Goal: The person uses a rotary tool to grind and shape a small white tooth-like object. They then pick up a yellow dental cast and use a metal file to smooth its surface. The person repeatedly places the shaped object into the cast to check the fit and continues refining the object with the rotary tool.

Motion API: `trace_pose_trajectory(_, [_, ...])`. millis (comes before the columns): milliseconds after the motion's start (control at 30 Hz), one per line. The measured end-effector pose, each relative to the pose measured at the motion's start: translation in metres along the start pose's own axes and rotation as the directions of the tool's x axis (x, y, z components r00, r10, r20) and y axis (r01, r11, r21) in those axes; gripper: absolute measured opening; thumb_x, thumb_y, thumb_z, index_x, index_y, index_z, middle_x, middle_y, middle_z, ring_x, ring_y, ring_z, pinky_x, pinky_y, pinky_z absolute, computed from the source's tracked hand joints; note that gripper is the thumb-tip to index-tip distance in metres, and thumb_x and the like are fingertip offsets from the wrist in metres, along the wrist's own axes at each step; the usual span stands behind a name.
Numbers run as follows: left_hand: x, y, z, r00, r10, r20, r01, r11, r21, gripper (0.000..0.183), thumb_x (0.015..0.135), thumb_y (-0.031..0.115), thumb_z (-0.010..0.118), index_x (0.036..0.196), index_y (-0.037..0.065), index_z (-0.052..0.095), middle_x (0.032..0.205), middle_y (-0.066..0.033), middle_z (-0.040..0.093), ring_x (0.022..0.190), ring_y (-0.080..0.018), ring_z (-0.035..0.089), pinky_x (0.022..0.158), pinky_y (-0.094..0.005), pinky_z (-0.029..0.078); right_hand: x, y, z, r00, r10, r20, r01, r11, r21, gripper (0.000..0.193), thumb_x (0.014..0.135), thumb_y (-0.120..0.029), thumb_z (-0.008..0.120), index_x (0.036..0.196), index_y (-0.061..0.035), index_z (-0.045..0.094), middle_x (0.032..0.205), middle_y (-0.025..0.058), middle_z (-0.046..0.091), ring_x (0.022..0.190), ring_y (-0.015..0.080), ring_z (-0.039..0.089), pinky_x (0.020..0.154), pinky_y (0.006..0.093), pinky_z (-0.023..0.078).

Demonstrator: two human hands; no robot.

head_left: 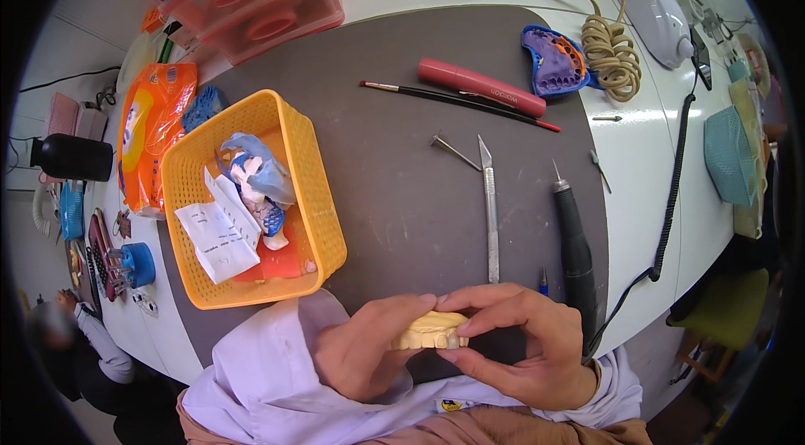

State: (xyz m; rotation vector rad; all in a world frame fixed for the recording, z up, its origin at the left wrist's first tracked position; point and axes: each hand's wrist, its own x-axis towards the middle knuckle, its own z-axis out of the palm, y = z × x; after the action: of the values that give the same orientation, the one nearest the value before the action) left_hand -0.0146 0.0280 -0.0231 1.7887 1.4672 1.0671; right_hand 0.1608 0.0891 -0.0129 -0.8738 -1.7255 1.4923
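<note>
Dental cast (pixel 422 333) held in a person's left hand (pixel 362 353) and right hand (pixel 532 344) at the near side of a white bench (pixel 635 161)

The pale yellow cast, a row of teeth along its lower edge, is low in the centre, by the near part of a dark grey mat (pixel 394 210). The left hand is curled partly closed around the cast's left end. The right hand is bent into a pinch, its fingertips at a greyish tooth (pixel 454 341) near the right end. Both arms wear loose white sleeves (pixel 260 353).

To the left stands a yellow-orange basket (pixel 329 227) holding a folded paper (pixel 220 237), blue and white material (pixel 256 176) and a flat red piece (pixel 277 263). Beyond the hands, a silver craft knife (pixel 491 227) points away, with a metal pin (pixel 457 153) just beside its blade. To its right lies a black handpiece (pixel 574 235) with a thin tip. Farther back are a slim brush (pixel 453 99), a pink tube (pixel 482 86) and a blue tray (pixel 530 41) filled with purple material (pixel 555 63).
</note>
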Motion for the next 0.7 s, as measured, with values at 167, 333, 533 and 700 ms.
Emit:
trace_pose_trajectory(167, [-0.005,-0.007,0.004,0.998,-0.054,0.01,0.055,0.958,-0.282,0.041,0.078,-0.007,0.062,0.116,-0.001,0.046,0.104,-0.0213,0.058,0.09,-0.0273,0.063,0.075,-0.031,0.052,0.0,-0.001,-0.001,0.998,-0.043,-0.036,0.043,0.999,-0.005,0.026,0.069,0.001,0.074,0.091,-0.0002,0.061,0.098,0.0138,0.066,0.085,0.0235,0.067,0.073,0.0281,0.055])
trace_pose_trajectory(333, [-0.003,-0.004,0.009,0.998,-0.031,0.055,0.048,0.939,-0.341,0.031,0.089,0.009,0.055,0.111,0.001,0.035,0.103,-0.0241,0.054,0.088,-0.023,0.057,0.075,-0.0317,0.047,-0.001,-0.001,0.0,0.986,-0.164,-0.036,0.162,0.986,-0.042,0.028,0.067,0.004,0.074,0.092,-0.0008,0.061,0.1,0.014,0.066,0.088,0.0254,0.066,0.073,0.0291,0.055])
trace_pose_trajectory(533, [-0.005,-0.006,0.009,0.993,-0.02,0.115,0.061,0.928,-0.367,0.034,0.088,0.007,0.056,0.11,0.002,0.031,0.104,-0.0249,0.052,0.087,-0.0226,0.056,0.075,-0.0319,0.045,-0.002,0.0,-0.002,0.991,-0.133,0.006,0.133,0.991,0.026,0.031,0.066,0.005,0.074,0.094,-0.0004,0.06,0.1,0.0139,0.066,0.088,0.0254,0.066,0.076,0.03,0.054])
trace_pose_trajectory(700, [-0.008,-0.005,0.011,0.999,-0.013,0.047,0.029,0.935,-0.353,0.033,0.088,0.009,0.056,0.109,0.003,0.032,0.097,-0.0212,0.051,0.08,-0.0184,0.052,0.071,-0.03,0.043,0.0,-0.002,-0.002,0.992,-0.121,0.034,0.118,0.989,0.083,0.032,0.067,0.004,0.074,0.095,-0.0007,0.06,0.1,0.0142,0.066,0.09,0.0257,0.066,0.077,0.0302,0.054])
